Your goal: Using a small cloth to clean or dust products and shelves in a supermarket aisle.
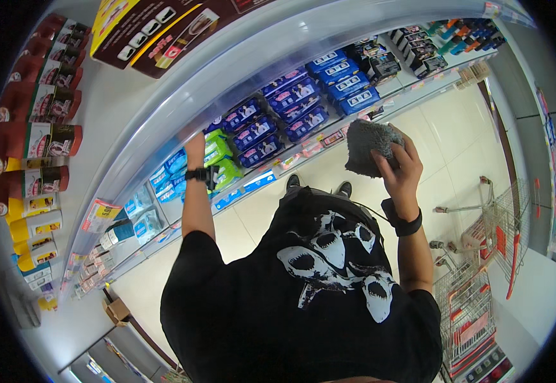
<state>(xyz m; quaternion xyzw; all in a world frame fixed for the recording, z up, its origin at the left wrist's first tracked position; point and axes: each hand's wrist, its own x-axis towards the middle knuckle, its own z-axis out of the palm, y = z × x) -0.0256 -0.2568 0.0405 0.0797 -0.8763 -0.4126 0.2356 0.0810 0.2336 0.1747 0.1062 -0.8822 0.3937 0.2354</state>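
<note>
In my right hand (400, 160) is a folded grey terry cloth (366, 147), gripped between thumb and fingers and raised in front of the shelving. My left hand (195, 143) reaches in over a lower shelf. Its fingers are hidden behind the clear edge strip of the shelf above (278, 52), so what they touch cannot be seen. Beside that wrist lie green soft packs (225, 173) and light-blue soft packs (167, 179). Stacked dark-blue soft packs (261, 134) fill the shelf just to the right of them.
Red-brown jars (50, 140) and yellow-labelled bottles (38, 225) line the upper shelf, with a brown and yellow box (163, 33). Price labels run along the lower shelf edge (306, 148). Wire shopping carts (469, 306) stand at the right on the tiled floor (436, 139).
</note>
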